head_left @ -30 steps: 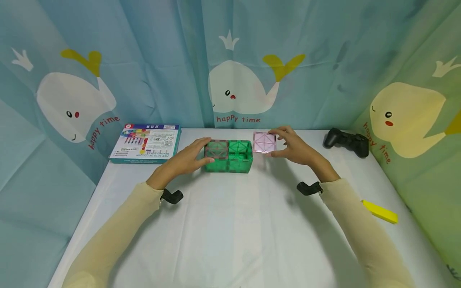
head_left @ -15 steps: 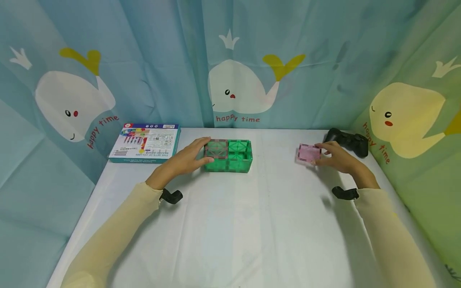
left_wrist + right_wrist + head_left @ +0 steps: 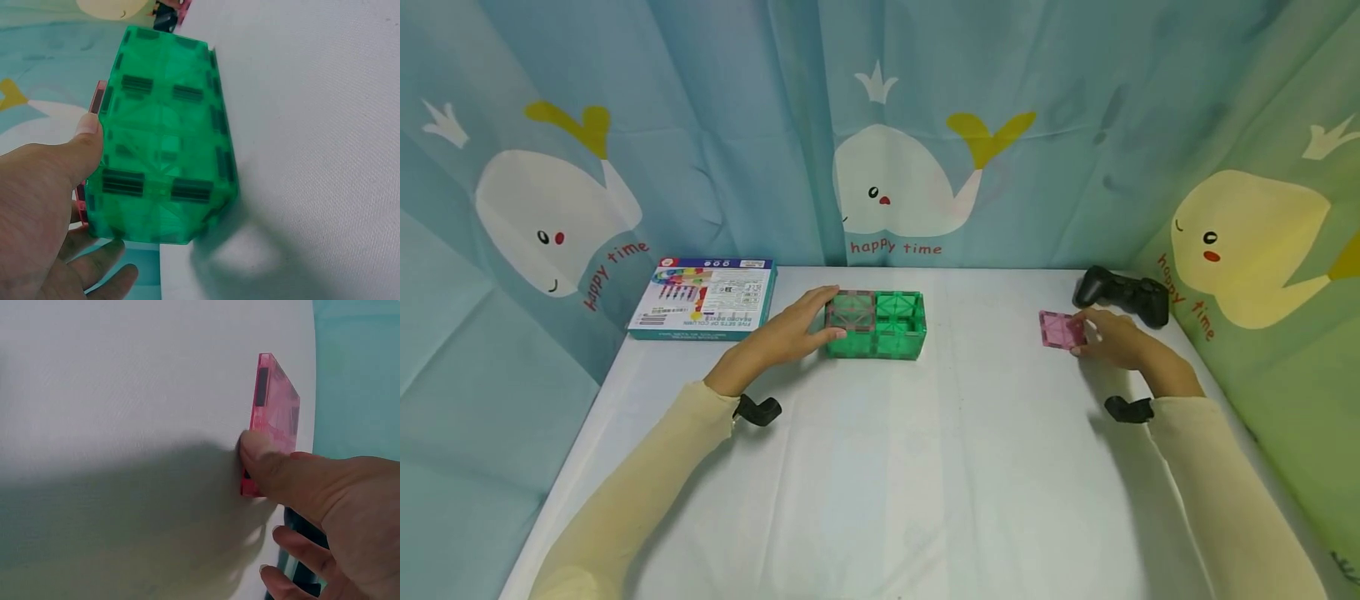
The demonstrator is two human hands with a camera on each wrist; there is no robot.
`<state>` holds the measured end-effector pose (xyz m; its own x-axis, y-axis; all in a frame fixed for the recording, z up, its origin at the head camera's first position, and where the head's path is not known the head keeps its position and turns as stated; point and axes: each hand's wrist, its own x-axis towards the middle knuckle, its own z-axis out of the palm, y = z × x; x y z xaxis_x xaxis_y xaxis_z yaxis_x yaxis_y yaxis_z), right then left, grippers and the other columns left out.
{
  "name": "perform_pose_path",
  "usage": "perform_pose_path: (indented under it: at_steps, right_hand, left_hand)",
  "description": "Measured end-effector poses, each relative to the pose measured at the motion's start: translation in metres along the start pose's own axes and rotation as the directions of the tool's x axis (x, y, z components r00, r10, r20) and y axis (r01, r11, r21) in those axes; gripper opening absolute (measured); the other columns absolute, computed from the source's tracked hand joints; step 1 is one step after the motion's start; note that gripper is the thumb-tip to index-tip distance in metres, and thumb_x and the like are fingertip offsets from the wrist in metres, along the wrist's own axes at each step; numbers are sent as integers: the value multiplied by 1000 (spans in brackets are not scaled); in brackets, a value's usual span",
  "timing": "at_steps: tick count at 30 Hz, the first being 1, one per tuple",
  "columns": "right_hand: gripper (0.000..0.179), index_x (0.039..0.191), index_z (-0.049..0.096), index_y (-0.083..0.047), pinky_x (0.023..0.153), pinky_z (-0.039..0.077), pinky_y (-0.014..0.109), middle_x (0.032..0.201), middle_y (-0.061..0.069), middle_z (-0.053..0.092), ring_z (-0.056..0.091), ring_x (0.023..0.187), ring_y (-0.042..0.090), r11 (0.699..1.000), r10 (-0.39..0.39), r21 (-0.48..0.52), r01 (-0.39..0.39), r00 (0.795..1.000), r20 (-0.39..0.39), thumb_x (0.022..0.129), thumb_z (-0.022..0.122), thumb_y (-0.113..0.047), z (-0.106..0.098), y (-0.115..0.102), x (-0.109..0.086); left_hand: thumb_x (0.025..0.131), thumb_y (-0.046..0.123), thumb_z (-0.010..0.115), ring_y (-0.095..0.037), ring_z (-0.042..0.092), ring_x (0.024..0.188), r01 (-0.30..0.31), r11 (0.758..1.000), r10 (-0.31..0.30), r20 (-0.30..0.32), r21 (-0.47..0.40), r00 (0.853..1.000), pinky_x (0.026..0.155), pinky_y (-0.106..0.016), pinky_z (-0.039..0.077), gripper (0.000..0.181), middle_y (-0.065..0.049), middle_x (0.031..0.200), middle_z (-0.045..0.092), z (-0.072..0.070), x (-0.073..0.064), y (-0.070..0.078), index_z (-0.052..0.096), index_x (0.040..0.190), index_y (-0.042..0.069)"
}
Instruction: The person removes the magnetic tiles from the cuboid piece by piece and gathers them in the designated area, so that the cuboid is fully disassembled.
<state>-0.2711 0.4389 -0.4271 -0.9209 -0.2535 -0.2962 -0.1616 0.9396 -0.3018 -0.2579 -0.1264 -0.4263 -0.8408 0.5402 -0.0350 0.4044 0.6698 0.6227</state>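
Note:
A box of clear green magnetic tiles [image 3: 898,343] stands toward the back of the table. One pink tile [image 3: 852,310] covers the left half of its top, while the right half is uncovered. My left hand [image 3: 792,332] holds the box's left end, thumb at the front and fingers behind. In the left wrist view the thumb lies at the edge where green wall [image 3: 159,131] and pink tile meet. Off to the right, my right hand [image 3: 1111,340] pinches a second pink magnetic tile [image 3: 1060,330] by its right edge, low over the cloth.
Just behind my right hand lies a black game controller [image 3: 1123,296]. A flat boxed set [image 3: 703,300] rests at the back left. Printed curtains [image 3: 910,183] hang along the back and sides of the white tabletop [image 3: 887,467].
My right hand has carried its pink tile rightward, away from the green box to near the controller, and lowered it. My left hand stays put. The right sleeve now covers the yellow block.

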Motion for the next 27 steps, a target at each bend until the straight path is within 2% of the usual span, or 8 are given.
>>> perform_pose_path:
  at_steps: [5, 8, 11, 13, 17, 23, 25, 27]
  right_hand:
    - [61, 147, 41, 3, 105, 35, 81, 148, 41, 43, 40, 127, 63, 1000, 13, -16, -13, 1000, 18, 100, 73, -21, -2, 2, -1]
    - [62, 143, 47, 6, 106, 35, 80, 146, 43, 45, 42, 128, 63, 999, 4, -39, -4, 1000, -10, 97, 77, -23, -2, -2, 0]
    - [60, 137, 55, 12, 105, 38, 78, 140, 43, 50, 46, 126, 62, 997, -30, -72, 25, 997, -71, 96, 78, -25, -2, -17, 3]
    - [55, 134, 58, 14, 103, 42, 75, 135, 42, 56, 51, 124, 60, 997, -63, -57, 57, 992, -106, 99, 75, -25, -2, -35, 5]
    - [49, 137, 58, 11, 97, 51, 65, 125, 35, 65, 62, 117, 50, 991, -120, 49, 127, 986, -116, 107, 63, -29, 1, -83, 11]
    - [46, 139, 61, 1, 89, 58, 51, 117, 25, 72, 72, 103, 37, 937, -206, 272, 220, 975, -79, 112, 54, -36, 16, -163, 24]
    - [46, 140, 60, -1, 88, 58, 49, 114, 24, 73, 73, 98, 34, 920, -228, 308, 240, 971, -77, 113, 53, -38, 21, -185, 30]
    - [48, 141, 59, -2, 88, 58, 49, 112, 23, 73, 73, 95, 31, 919, -230, 309, 246, 969, -86, 113, 51, -40, 24, -203, 35]
  left_hand:
    - [108, 43, 60, -34, 16, 163, -4, 1000, 4, -1, -8, 1000, 131, -54, 20, 82, -16, 176, 16, 0, 1, -1, 19, 169, 6]
    - [108, 44, 60, -35, 17, 163, -8, 1000, 8, 1, 0, 1000, 130, -55, 21, 83, -16, 176, 16, 0, 1, -1, 19, 169, 5]
    - [108, 44, 61, -34, 17, 163, -8, 1000, 8, 0, 5, 1000, 130, -54, 22, 83, -16, 176, 17, 0, 1, -2, 19, 169, 6]
    - [108, 44, 61, -34, 17, 163, -9, 1000, 9, 1, 4, 1000, 130, -54, 22, 83, -16, 176, 16, 0, 1, -2, 18, 169, 6]
    - [108, 44, 60, -34, 17, 163, -9, 1000, 9, 5, -4, 1000, 130, -54, 22, 83, -15, 176, 16, 0, 1, -2, 18, 169, 7]
    - [108, 44, 60, -34, 17, 163, -4, 1000, 4, 7, -4, 1000, 130, -55, 22, 83, -15, 176, 16, -1, 0, 0, 18, 169, 7]
    - [108, 44, 60, -34, 17, 163, -1, 1000, 1, 9, -6, 1000, 130, -55, 22, 82, -15, 176, 16, -1, -1, 1, 18, 169, 8]
    - [108, 45, 59, -34, 17, 163, 1, 1000, -1, 10, -6, 1000, 130, -55, 22, 82, -15, 176, 16, -1, -1, 1, 18, 170, 9]
